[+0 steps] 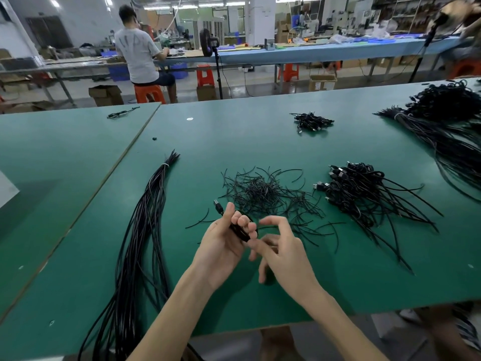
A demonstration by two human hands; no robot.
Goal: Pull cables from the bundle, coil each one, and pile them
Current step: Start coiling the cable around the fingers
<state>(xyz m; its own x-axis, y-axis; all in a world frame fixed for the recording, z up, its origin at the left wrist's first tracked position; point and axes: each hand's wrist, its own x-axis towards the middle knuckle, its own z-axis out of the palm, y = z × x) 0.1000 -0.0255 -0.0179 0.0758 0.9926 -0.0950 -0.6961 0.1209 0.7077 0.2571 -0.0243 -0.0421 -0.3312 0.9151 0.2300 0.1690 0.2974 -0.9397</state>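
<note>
My left hand [229,238] grips a coiled black cable [240,231] above the green table [78,269]; the cable's USB plug [218,205] sticks up past my thumb. My right hand [278,246] is right beside it, its fingertips pinching a thin black tie at the coil. A long bundle of black cables [145,230], tied near its far end, lies to the left and hangs over the near edge. A pile of coiled cables [356,191] lies to the right.
A heap of short black wire ties [265,191] lies just beyond my hands. A small pile of coils [311,122] sits farther back. A large cable bundle [447,131] fills the far right. A person on an orange stool [148,92] works at another bench.
</note>
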